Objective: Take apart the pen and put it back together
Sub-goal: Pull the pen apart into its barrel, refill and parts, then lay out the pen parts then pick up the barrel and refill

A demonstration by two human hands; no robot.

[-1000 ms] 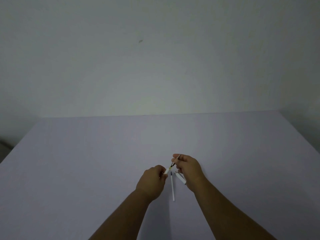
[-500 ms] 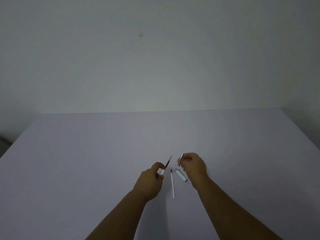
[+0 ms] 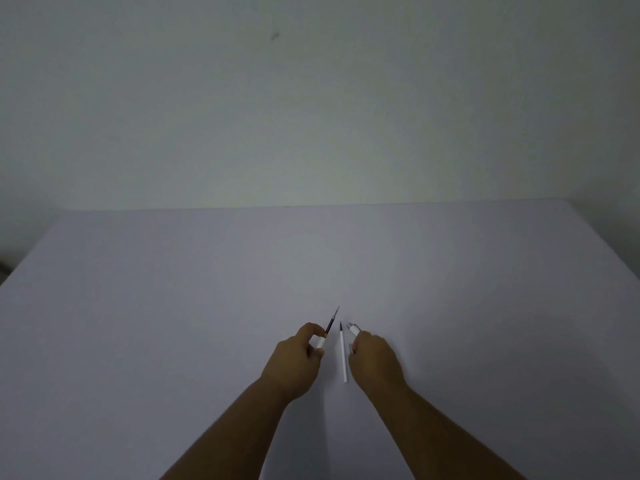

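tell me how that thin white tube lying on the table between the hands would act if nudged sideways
The thin white tube looks round and slender, so it would probably roll across the flat pale table. It seems very light, likely skidding easily. Nothing beside it touches it, so little would stop it.

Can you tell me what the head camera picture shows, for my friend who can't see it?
A person's left hand holds up a pen part with a dark refill poking out, tip pointing away. The right hand rests on the pale table by a white pen piece. A thin white tube lies between the hands.
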